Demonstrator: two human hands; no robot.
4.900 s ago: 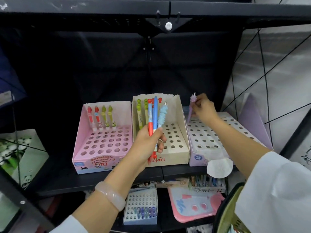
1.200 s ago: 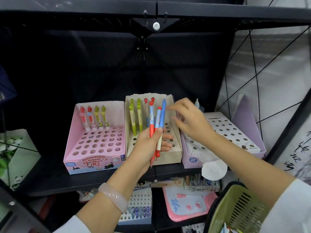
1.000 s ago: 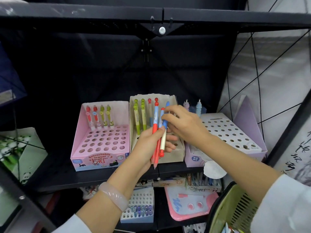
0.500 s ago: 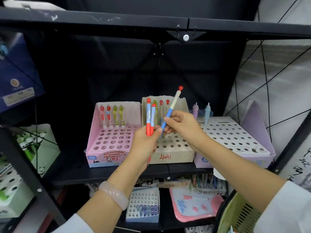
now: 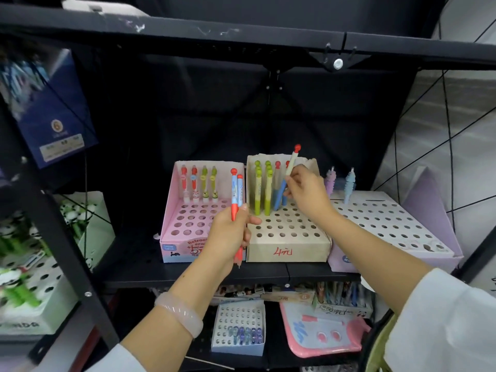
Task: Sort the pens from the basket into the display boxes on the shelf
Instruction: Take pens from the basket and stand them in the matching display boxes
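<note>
Right of centre, our right hand [image 5: 308, 194] pinches the blue pen [image 5: 287, 181], tilted tip-down over the beige box [image 5: 288, 248], while our left hand [image 5: 228, 234] grips two more.

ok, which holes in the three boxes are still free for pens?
Beige box: back row crowded with pens; every row in front is free. Pink box: four pens at the back, free holes ahead. Lilac box: two pens at its back-left corner, otherwise free. The right hand blocks the beige box's back right.
</note>
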